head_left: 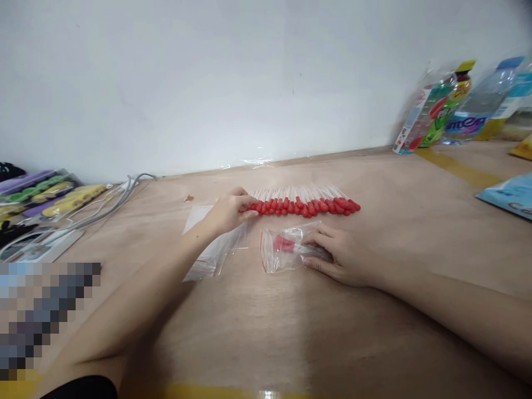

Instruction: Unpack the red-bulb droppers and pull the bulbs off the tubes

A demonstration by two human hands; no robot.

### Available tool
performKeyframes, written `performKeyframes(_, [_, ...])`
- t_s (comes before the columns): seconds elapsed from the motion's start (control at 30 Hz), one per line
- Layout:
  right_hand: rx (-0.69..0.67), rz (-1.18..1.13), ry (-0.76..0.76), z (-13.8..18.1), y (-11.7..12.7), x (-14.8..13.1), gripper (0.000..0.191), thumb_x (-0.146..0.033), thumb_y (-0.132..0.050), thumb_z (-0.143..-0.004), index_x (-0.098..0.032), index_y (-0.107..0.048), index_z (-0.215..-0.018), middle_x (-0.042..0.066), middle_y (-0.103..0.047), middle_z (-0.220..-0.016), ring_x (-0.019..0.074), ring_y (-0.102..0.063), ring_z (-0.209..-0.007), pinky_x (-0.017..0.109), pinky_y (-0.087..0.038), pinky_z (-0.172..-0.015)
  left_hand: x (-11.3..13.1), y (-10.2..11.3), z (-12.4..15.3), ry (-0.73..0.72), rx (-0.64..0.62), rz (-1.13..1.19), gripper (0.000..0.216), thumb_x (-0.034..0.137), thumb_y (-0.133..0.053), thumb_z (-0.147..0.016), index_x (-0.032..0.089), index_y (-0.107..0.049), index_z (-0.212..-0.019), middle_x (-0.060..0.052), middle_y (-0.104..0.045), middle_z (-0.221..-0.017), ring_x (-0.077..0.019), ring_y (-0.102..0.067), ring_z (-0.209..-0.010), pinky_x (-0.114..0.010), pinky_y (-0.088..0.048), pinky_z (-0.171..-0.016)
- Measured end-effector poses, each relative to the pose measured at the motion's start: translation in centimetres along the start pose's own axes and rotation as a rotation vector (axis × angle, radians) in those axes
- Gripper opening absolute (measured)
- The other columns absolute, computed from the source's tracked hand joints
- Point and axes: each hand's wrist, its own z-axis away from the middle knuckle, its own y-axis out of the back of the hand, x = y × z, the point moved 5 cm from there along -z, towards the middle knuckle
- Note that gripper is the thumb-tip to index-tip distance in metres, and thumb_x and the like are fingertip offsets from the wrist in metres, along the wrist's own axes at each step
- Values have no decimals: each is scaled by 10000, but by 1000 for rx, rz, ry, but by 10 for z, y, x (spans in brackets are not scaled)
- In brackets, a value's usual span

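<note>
A row of several clear droppers with red bulbs (305, 205) lies across the wooden table (291, 332). My left hand (228, 211) reaches to the row's left end, fingers pinched on the dropper there. My right hand (338, 254) rests on a small clear zip bag (286, 249) just in front of the row, fingers curled on the bag's right side. One red-bulbed dropper is inside that bag. A stack of empty clear zip bags (210, 246) lies under my left wrist.
Packets of coloured items (50, 194) and grey cables (100, 208) sit at the far left. Drink bottles and a snack packet (453, 105) lean on the white wall at the back right. A blue packet (509, 194) lies at the right edge.
</note>
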Motion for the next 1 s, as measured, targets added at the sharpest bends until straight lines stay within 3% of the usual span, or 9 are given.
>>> performKeyframes(0.07, [-7,0,-7,0,0,0,303,-429,-478,-837,-179,-561,-988,88,-555,-960,182,-527,-807,325,-429,-703,2,2,4,-3,14,19,238,280,-616,-757,187,-641,-974,-40,-537,-893,-136,-560,-735,-283,-479,-692])
performKeyframes(0.23, [-12,-6,-14,0,0,0,309,-427,-482,-834,-181,-562,-1002,90,-552,-977,180,-531,-809,321,-429,-707,29,17,30,-46,352,109,88,219,-563,-779,158,-624,-794,-26,-553,-740,-136,-528,-710,-272,-452,-667])
performKeyframes(0.33, [-3,-12,-9,0,1,0,309,-428,-491,-829,-181,-567,-999,85,-552,-964,175,-522,-798,313,-423,-697,51,5,46,-50,240,263,102,189,-548,-774,150,-633,-735,-27,-576,-715,-116,-524,-649,-240,-441,-607])
performKeyframes(0.53, [4,-66,79,-1,0,-1,256,-388,-521,-827,-172,-587,-948,61,-555,-855,152,-497,-742,282,-402,-649,64,-28,56,146,-25,449,234,295,-590,-793,210,-656,-1001,-18,-625,-790,-95,-520,-599,-211,-425,-549])
performKeyframes(0.63, [-6,-119,131,-1,0,-1,212,-349,-530,-832,-172,-602,-924,52,-559,-844,142,-499,-746,275,-405,-661,62,-36,55,186,-58,460,339,355,-630,-758,202,-628,-1060,-30,-610,-864,-103,-519,-627,-215,-428,-555])
performKeyframes(0.73, [-7,-176,157,-1,1,-1,204,-323,-533,-837,-181,-611,-960,48,-564,-872,136,-510,-781,269,-417,-691,65,-38,54,128,-84,484,325,351,-606,-776,201,-612,-1064,-38,-573,-926,-110,-526,-689,-216,-427,-587])
performKeyframes(0.9, [-2,-191,132,-2,0,0,200,-299,-531,-840,-186,-619,-981,52,-572,-899,134,-519,-795,274,-428,-707,68,-37,57,75,-103,445,161,292,-534,-817,166,-582,-904,-5,-528,-760,-113,-478,-658,-218,-382,-578])
performKeyframes(1.0, [-4,-167,115,-2,0,0,201,-305,-533,-836,-186,-624,-970,54,-573,-884,138,-524,-779,280,-431,-693,71,-38,59,25,-95,427,149,279,-517,-834,166,-569,-917,-11,-547,-766,-125,-488,-692,-233,-389,-618])
